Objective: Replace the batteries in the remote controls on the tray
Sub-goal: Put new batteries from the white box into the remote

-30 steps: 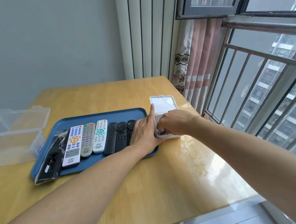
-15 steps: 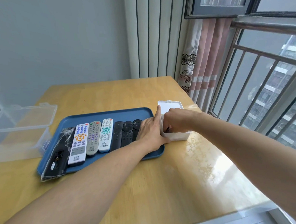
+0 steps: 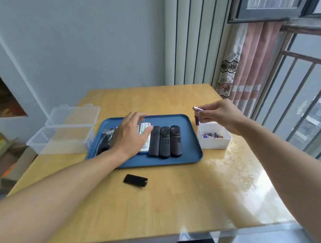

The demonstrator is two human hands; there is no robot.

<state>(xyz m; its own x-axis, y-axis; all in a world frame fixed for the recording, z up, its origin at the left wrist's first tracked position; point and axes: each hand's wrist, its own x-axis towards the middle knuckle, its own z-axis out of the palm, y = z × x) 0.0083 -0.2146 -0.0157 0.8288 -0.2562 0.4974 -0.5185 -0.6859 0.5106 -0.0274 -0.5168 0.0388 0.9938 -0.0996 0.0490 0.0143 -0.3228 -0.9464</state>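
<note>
Risks first. The right hand (image 3: pixel 223 116) is pinching two purple-wrapped cylindrical batteries (image 3: pixel 197 114) at the fingertips, one lying roughly level, one hanging down; the grip looks loose, so the lower one could be slipping out, landing back in the small white open plastic box of batteries (image 3: pixel 215 145) or rolling across the yellow wooden table (image 3: pixel 179 204). The left hand (image 3: pixel 130 136) is hovering spread-fingered over the row of remote controls on the blue rectangular plastic tray (image 3: pixel 192 134); reaching without looking could be knocking the neighbours out of line. The small black rectangular battery cover (image 3: pixel 135 180) is lying loose on the table in front of the tray, easy to sweep off with a forearm.

Positions: the white remote with coloured buttons (image 3: pixel 145 139) is lying partly under the left fingers, three black slim remotes (image 3: pixel 165 141) just right of it, a plastic-wrapped black remote (image 3: pixel 106 141) at the tray's left end. The batteries are being held above the box's far left corner, well apart from the left hand. Cannot tell which remote is open.
</note>
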